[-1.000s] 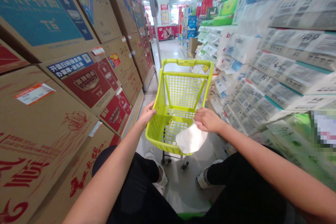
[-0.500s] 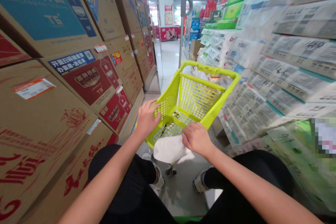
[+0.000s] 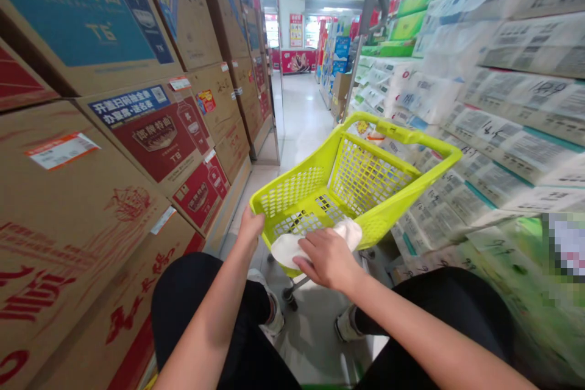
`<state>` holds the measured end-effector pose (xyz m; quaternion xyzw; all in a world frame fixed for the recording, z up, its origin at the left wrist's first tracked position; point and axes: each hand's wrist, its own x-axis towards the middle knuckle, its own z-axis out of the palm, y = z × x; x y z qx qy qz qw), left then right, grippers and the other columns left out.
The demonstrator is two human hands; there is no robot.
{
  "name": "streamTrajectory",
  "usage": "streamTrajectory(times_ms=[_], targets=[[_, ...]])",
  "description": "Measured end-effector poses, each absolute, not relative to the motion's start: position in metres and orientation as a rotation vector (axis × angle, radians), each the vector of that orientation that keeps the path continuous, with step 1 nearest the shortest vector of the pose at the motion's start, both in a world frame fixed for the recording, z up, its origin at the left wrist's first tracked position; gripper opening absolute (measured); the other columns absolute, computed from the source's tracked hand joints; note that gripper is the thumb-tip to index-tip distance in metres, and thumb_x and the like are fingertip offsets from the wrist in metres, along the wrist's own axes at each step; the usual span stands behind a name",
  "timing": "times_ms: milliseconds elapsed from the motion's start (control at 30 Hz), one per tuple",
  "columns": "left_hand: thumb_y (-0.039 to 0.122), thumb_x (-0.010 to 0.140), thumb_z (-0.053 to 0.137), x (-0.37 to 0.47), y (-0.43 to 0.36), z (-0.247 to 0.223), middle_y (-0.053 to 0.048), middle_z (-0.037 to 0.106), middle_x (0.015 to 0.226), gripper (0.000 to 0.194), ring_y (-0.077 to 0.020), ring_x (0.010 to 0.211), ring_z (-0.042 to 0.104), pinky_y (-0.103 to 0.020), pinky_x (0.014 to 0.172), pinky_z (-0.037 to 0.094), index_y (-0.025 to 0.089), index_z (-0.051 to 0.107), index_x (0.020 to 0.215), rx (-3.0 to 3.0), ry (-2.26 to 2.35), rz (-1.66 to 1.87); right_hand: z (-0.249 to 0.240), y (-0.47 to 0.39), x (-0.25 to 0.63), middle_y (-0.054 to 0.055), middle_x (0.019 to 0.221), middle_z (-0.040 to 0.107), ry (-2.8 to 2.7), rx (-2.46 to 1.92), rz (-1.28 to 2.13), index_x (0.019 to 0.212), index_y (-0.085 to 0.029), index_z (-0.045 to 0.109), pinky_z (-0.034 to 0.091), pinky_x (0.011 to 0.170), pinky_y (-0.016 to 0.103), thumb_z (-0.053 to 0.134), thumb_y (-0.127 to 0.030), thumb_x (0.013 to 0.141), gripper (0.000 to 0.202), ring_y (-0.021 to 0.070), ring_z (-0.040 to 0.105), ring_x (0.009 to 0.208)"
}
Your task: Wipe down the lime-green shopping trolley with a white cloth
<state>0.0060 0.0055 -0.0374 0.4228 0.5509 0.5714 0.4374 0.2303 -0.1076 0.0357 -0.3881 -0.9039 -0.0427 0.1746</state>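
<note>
A yellow-green shopping cart [image 3: 315,177] with a perforated basket stands in front of me, turned at an angle. My left hand [image 3: 251,225] grips the basket's near left corner. My right hand [image 3: 326,256] is closed on a white cloth [image 3: 286,251] and presses it against the near rim of the basket. Part of the cloth shows on both sides of the hand. Nothing lies in the visible part of the basket.
Stacked cardboard boxes [image 3: 150,134] line the left side. Packs of tissue paper [image 3: 516,134] are piled on the right, close to the cart. My knees flank the cart's near end. A grey post with a handle [image 3: 372,6] rises behind it.
The cart has turned, its far end swinging right. My left hand has moved down onto the corner and closed on it. My right hand has moved slightly left and down with the cloth.
</note>
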Motion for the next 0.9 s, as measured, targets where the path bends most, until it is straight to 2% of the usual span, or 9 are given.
streamTrajectory(times_ms=[100, 200, 400, 500, 633, 800, 900], targets=[[0.015, 0.059, 0.063, 0.011, 0.016, -0.037, -0.002, 0.068, 0.085, 0.052, -0.0177, 0.072, 0.065, -0.029, 0.064, 0.053, 0.019, 0.057, 0.111, 1.007, 1.332, 1.355, 0.035, -0.091, 0.254, 0.007, 0.081, 0.061, -2.523, -1.205, -0.249, 0.082, -0.018, 0.061, 0.030, 0.074, 0.034, 0.043, -0.051, 0.098, 0.040, 0.0201, 0.052, 0.079], [0.015, 0.058, 0.060, 0.016, 0.026, -0.036, 0.000, 0.068, 0.082, 0.053, -0.0157, 0.068, 0.063, -0.027, 0.061, 0.051, 0.018, 0.057, 0.111, 1.044, 1.264, 1.345, 0.040, -0.074, 0.295, 0.008, 0.078, 0.061, -2.465, -1.366, -0.391, 0.078, -0.018, 0.062, 0.028, 0.074, 0.034, 0.041, -0.050, 0.098, 0.044, 0.0204, 0.051, 0.078], [0.014, 0.057, 0.059, 0.024, 0.048, -0.036, -0.001, 0.070, 0.086, 0.049, -0.0170, 0.074, 0.066, -0.027, 0.064, 0.054, 0.020, 0.059, 0.106, 1.045, 1.211, 1.313, 0.065, -0.040, 0.399, 0.009, 0.072, 0.062, -2.299, -1.626, -0.705, 0.070, -0.017, 0.062, 0.028, 0.076, 0.036, 0.039, -0.043, 0.099, 0.045, 0.0224, 0.051, 0.077], [0.013, 0.056, 0.059, 0.035, 0.055, -0.037, -0.002, 0.070, 0.090, 0.050, -0.0170, 0.078, 0.067, -0.029, 0.071, 0.055, 0.020, 0.059, 0.106, 0.975, 1.149, 1.342, 0.067, -0.034, 0.416, 0.008, 0.071, 0.063, -2.209, -1.677, -0.737, 0.069, -0.018, 0.062, 0.029, 0.077, 0.036, 0.040, -0.039, 0.098, 0.043, 0.0225, 0.051, 0.077], [0.014, 0.056, 0.053, 0.054, 0.061, -0.039, -0.002, 0.069, 0.097, 0.063, -0.0155, 0.078, 0.066, -0.027, 0.071, 0.054, 0.023, 0.055, 0.118, 0.858, 1.075, 1.507, 0.052, -0.044, 0.371, 0.008, 0.075, 0.065, -2.149, -1.658, -0.570, 0.073, -0.018, 0.064, 0.030, 0.078, 0.037, 0.040, -0.039, 0.100, 0.042, 0.0222, 0.052, 0.078], [0.012, 0.052, 0.052, 0.058, 0.068, -0.041, -0.003, 0.068, 0.104, 0.074, -0.0153, 0.080, 0.065, -0.024, 0.068, 0.052, 0.023, 0.053, 0.125, 0.826, 1.034, 1.585, 0.026, -0.076, 0.260, 0.010, 0.113, 0.068, -2.137, -1.411, -0.211, 0.105, -0.020, 0.069, 0.034, 0.091, 0.039, 0.044, -0.040, 0.099, 0.032, 0.0244, 0.055, 0.103], [0.011, 0.051, 0.052, 0.052, 0.069, -0.043, -0.001, 0.068, 0.103, 0.072, -0.0151, 0.082, 0.065, -0.024, 0.071, 0.052, 0.023, 0.055, 0.122, 0.857, 1.002, 1.583, 0.025, -0.088, 0.215, 0.008, 0.118, 0.067, -2.183, -1.308, -0.063, 0.117, -0.023, 0.066, 0.036, 0.096, 0.040, 0.044, -0.046, 0.099, 0.037, 0.0247, 0.056, 0.109]])
